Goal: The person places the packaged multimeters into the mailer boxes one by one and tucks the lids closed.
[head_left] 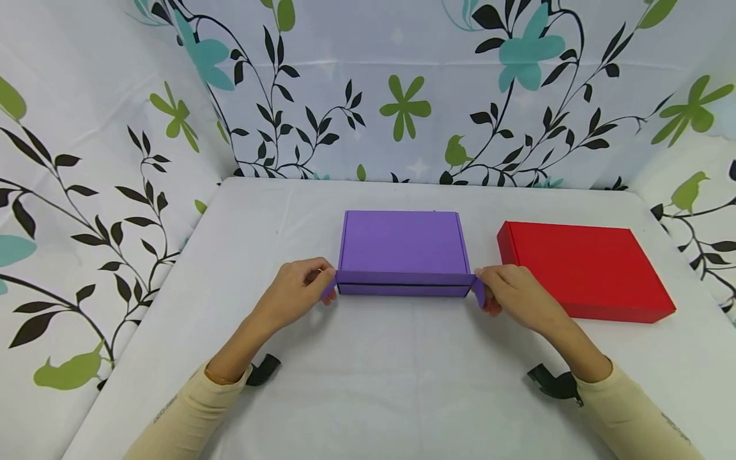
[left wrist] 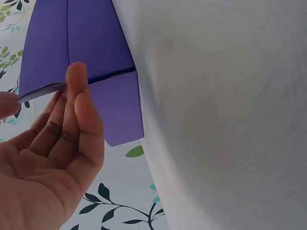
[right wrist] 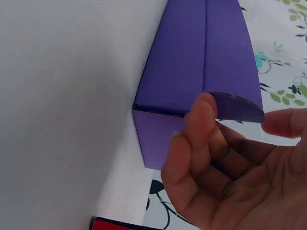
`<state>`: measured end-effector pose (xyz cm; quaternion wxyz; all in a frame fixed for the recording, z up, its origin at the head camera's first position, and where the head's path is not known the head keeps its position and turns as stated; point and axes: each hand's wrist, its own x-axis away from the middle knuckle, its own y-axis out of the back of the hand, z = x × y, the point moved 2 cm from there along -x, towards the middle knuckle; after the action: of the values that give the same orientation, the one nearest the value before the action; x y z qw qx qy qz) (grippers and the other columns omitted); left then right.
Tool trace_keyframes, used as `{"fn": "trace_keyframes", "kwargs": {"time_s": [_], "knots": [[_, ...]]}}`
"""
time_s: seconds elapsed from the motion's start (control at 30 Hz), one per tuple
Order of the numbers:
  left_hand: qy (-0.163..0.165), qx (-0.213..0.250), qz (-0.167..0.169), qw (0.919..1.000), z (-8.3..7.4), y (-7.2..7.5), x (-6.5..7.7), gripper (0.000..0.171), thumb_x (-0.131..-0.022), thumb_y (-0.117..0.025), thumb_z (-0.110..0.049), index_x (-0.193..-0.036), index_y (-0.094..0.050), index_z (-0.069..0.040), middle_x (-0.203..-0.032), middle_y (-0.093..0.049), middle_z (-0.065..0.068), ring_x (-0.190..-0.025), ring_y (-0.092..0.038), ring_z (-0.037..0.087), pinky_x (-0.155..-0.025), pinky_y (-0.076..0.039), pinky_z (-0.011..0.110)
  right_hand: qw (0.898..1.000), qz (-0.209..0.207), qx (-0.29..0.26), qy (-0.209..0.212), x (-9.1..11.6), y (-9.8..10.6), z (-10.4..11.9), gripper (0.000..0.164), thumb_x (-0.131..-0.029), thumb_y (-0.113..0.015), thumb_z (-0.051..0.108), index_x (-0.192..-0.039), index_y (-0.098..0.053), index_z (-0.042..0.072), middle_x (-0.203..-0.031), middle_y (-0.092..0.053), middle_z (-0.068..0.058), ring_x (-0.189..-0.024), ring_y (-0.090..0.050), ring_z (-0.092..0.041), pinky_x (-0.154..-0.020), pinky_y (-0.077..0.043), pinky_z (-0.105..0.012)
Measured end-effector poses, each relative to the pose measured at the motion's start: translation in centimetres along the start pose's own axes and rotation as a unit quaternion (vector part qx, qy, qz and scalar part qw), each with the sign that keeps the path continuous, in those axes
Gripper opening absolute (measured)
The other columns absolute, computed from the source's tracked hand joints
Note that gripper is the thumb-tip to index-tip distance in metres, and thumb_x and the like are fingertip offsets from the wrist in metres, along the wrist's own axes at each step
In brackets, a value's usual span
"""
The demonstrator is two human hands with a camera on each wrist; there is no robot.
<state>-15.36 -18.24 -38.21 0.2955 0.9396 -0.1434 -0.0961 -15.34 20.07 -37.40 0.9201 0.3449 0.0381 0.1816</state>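
A flat purple cardboard box [head_left: 404, 243] lies on the table, its lid down over the top. Along its near side the lid's front flap stands out a little above the front wall, with a small rounded tab at each end. My left hand [head_left: 299, 284] holds the left tab [left wrist: 43, 91] between thumb and fingers. At the opposite end my right hand [head_left: 514, 291] holds the right tab [right wrist: 237, 106] the same way. In both wrist views the fingers lie beside the box's end wall, with the thumb at the flap's outer corner.
A closed red box [head_left: 592, 271] lies at an angle right of the purple one, close to my right hand. White cloth covers the table [head_left: 402, 377]. Behind and at the sides hangs a curtain [head_left: 345, 76] printed with leaves, flowers and birds. Each wrist carries a black camera mount [head_left: 554, 383].
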Motion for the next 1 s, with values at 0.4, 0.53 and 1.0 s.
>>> {"fn": "trace_keyframes", "kwargs": {"time_s": [0.4, 0.53, 1.0], "knots": [[0.029, -0.019, 0.014, 0.9993, -0.3, 0.0, 0.4, 0.032, -0.106, -0.058, -0.03, -0.09, -0.076, -0.009, -0.081, -0.076, 0.001, -0.074, -0.071, 0.02, -0.066, -0.05, 0.04, 0.999, 0.023, 0.031, -0.017, -0.3, 0.4, 0.0, 0.032, -0.107, -0.057, 0.026, -0.097, -0.076, 0.002, -0.068, -0.068, 0.0, -0.068, -0.068, -0.023, -0.068, -0.055, -0.037], [0.039, -0.015, 0.024, 0.9988, 0.0, -0.3, 0.4, 0.03, -0.105, -0.062, -0.029, -0.09, -0.076, -0.008, -0.082, -0.076, 0.001, -0.075, -0.073, 0.018, -0.068, -0.052, 0.04, 0.998, 0.034, 0.036, -0.026, -0.3, 0.3, -0.2, 0.027, -0.105, -0.062, 0.026, -0.101, -0.077, 0.003, -0.071, -0.07, 0.002, -0.069, -0.069, -0.021, -0.069, -0.052, -0.039], [0.038, -0.074, 0.01, 0.9965, -0.1, -1.0, 0.4, 0.027, -0.101, -0.067, -0.026, -0.078, -0.073, -0.015, -0.068, -0.07, -0.002, -0.06, -0.062, 0.015, -0.051, -0.048, 0.034, 0.998, 0.033, 0.029, -0.037, -0.4, 0.1, -0.4, 0.023, -0.099, -0.072, 0.028, -0.1, -0.074, 0.005, -0.072, -0.072, -0.002, -0.072, -0.07, -0.022, -0.07, -0.05, -0.04]]}}
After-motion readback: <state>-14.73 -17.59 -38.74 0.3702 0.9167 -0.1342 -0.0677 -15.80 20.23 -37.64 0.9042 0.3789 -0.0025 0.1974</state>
